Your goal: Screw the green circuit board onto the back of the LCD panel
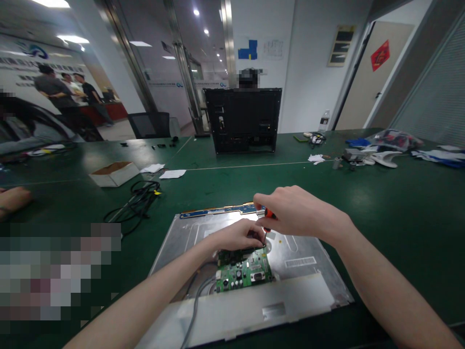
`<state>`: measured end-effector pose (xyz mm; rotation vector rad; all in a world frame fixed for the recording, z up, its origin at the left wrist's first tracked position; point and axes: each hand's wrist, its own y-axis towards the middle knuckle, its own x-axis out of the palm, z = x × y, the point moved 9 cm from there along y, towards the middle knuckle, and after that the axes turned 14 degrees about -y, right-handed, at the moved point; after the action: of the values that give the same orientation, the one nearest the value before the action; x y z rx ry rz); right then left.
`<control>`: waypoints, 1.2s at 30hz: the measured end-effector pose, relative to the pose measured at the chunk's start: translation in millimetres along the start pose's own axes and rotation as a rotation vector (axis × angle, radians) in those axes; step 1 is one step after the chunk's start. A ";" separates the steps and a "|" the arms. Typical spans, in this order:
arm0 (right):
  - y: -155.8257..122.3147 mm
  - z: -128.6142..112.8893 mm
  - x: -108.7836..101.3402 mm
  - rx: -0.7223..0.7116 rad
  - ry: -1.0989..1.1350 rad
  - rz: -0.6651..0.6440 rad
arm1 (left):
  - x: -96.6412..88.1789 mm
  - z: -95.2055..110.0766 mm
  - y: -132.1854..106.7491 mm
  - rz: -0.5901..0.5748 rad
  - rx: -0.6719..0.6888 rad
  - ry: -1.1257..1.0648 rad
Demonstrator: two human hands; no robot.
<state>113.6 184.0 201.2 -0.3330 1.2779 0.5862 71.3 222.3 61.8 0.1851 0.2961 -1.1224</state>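
Circuit board [243, 271], green and studded with components and a metal-shelled connector, lies just on the near side of the left hand [240, 235], on the smooth, silvery metal back of a display panel [308, 276]. The left fingers curl at the board's far edge; whether they pinch anything, I cannot tell. Just right of them, a screwdriver [270, 213] stands steeply, its slim shaft pointing down at the board's far right corner; the left hand is nearer the tip, while the right hand [296, 209] is clamped around the orange-and-black handle above. Past both hands runs a narrow blue circuit strip [218, 211]. Farther off, to the left hand's left, black cables [141, 199] tangle near a cardboard box [118, 176]; straight ahead stands a black monitor housing [243, 118].
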 end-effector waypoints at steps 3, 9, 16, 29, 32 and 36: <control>-1.8 -0.8 -1.0 -0.025 0.034 0.001 | 0.1 1.6 -0.4 0.006 -0.001 -0.021; -5.2 -3.5 -1.3 -0.086 0.090 0.000 | -1.4 1.0 -0.1 0.007 0.010 0.024; -3.1 -2.4 -0.3 -0.062 0.058 0.023 | -0.7 5.6 0.9 -0.003 0.009 0.041; -1.1 -2.5 1.6 -0.036 0.041 0.030 | -0.7 6.5 0.5 0.000 0.008 0.037; -2.1 -2.3 0.6 -0.046 0.050 0.033 | -0.7 6.4 0.1 0.002 0.009 0.033; -3.0 -1.1 -0.5 -0.045 0.044 0.031 | -1.0 4.9 -0.5 0.006 0.005 0.047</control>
<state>114.4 180.8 201.2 -0.3656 1.3153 0.6377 71.1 221.5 66.7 0.2166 0.3339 -1.1139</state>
